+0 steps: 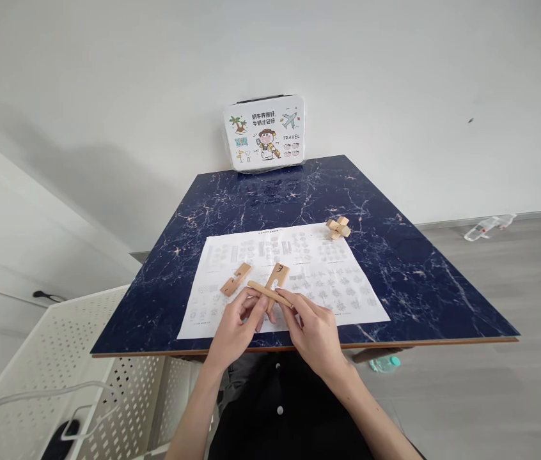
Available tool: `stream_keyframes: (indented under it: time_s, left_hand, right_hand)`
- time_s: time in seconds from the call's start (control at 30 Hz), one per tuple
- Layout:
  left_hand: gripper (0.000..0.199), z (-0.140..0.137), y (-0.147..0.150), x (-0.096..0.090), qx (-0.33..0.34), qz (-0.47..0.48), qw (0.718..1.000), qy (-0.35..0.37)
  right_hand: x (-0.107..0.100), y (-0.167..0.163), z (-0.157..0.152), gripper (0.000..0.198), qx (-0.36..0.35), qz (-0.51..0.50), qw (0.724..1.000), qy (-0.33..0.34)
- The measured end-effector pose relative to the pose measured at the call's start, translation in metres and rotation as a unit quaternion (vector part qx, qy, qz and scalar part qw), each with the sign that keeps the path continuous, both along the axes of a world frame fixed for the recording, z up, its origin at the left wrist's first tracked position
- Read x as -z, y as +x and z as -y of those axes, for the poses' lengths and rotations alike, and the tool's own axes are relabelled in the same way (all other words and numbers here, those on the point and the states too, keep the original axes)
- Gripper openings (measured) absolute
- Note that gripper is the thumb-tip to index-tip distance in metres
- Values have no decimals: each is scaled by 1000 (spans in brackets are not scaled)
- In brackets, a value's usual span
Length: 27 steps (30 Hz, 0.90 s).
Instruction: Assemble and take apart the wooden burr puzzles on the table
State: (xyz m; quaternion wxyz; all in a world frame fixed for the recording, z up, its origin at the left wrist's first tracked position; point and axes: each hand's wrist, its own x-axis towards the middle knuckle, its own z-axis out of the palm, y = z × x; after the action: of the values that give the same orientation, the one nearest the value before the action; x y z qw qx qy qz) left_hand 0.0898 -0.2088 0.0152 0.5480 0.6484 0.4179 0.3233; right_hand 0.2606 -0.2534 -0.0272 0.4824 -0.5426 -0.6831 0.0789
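My left hand (238,321) and my right hand (316,329) meet low over the printed sheet, near the table's front edge. Between them is a long, narrow wooden puzzle piece (265,291), pinched toward its two ends. It lies across a flat, notched wooden puzzle piece (279,273) with a black mark at its upper end. The left fingers also close around the lower part of that flat piece; how the two join is partly hidden. Another notched wooden piece (236,279) rests on the sheet just left of my hands.
The printed instruction sheet (222,249) covers part of the dark blue marbled table (261,201). An interlocked wooden puzzle (338,228) sits at its upper right corner. A white cartoon case (265,134) leans against the wall. A perforated white cabinet (93,319) stands left; plastic bottles (488,227) lie on the floor.
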Motion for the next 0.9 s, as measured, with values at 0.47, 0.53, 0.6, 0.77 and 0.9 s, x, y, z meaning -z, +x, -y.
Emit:
stream_keyframes:
  time_s: [0.47, 0.53, 0.6, 0.77, 0.9]
  left_hand:
    - [29, 0, 0, -1, 13, 4, 1000, -6]
    - [28, 0, 0, 0, 14, 5, 1000, -7]
    - [28, 0, -1, 0, 14, 7, 1000, -9]
    - [28, 1, -2, -1, 14, 9, 1000, -13]
    - [27, 0, -2, 1, 8, 15, 1000, -8]
  right_hand:
    - [-2, -1, 1, 31, 19, -10, 1000, -2]
    - [-2, -1, 1, 30, 26, -12, 1000, 1]
    - [-2, -2, 1, 30, 33, -17, 999, 1]
    - [-2, -1, 1, 29, 4, -19, 1000, -8]
    - [-2, 0, 0, 30, -10, -10, 1000, -1]
